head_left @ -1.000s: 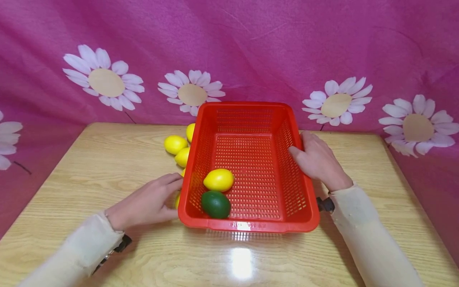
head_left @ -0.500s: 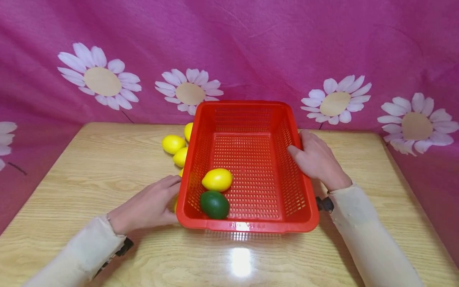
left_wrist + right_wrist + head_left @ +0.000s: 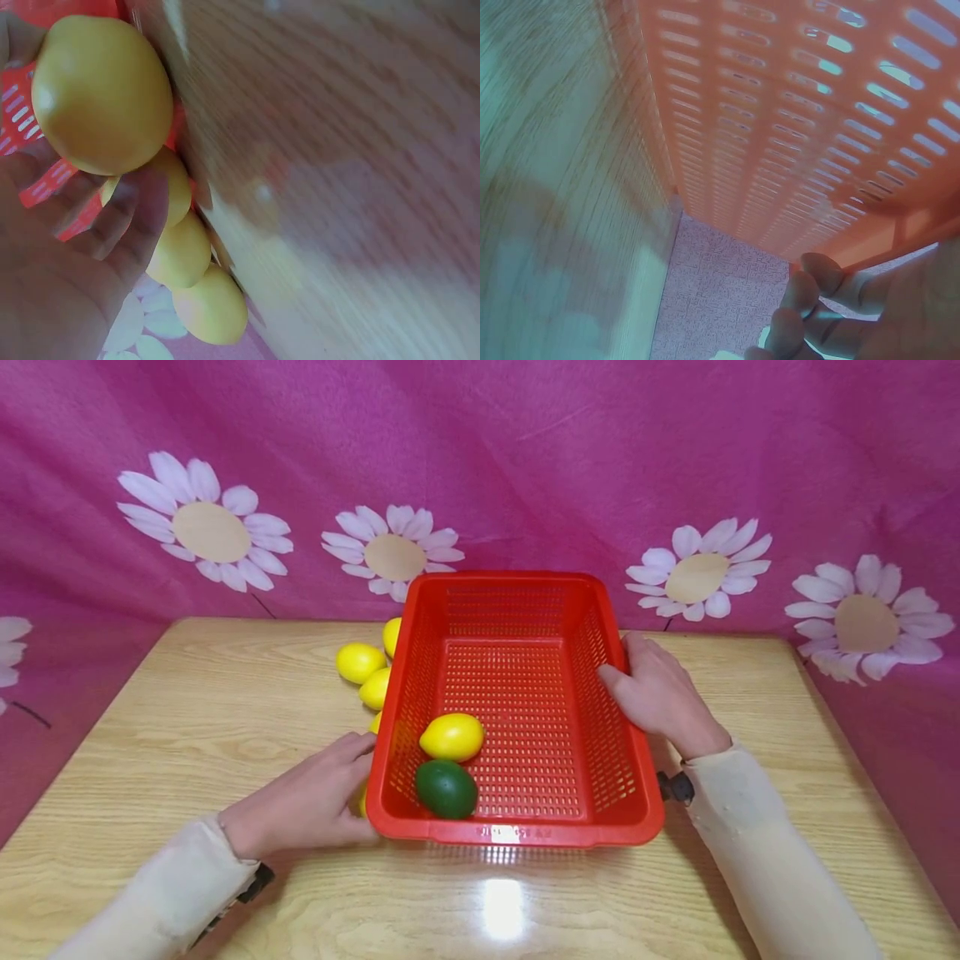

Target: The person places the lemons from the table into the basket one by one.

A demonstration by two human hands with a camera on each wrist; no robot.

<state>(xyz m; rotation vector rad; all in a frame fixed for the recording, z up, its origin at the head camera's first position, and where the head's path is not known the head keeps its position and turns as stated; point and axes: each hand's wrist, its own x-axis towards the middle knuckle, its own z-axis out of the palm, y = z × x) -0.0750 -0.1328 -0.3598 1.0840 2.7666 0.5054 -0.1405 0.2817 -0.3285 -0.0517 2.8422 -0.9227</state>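
A red plastic basket (image 3: 517, 835) stands on the table, holding a yellow lemon (image 3: 452, 737) and a dark green lime-like fruit (image 3: 446, 789) in its near left corner. My right hand (image 3: 660, 693) grips the right rim, thumb over the inside and fingers (image 3: 802, 292) curled under the rim outside. Beside the left wall, my left hand (image 3: 307, 793) holds a lemon (image 3: 101, 94) between thumb and fingers. From the head view the basket rim and hand mostly hide that lemon. Several more lemons (image 3: 360, 662) lie in a row along the basket's left side.
The wooden table (image 3: 225, 693) carries everything. A pink cloth with white daisies (image 3: 525, 468) hangs behind it and along both sides, close to the table's back edge.
The view and basket shift slightly left. My left hand has closed in a little around the lemon by the basket's near left corner; the right hand keeps its grip on the rim.
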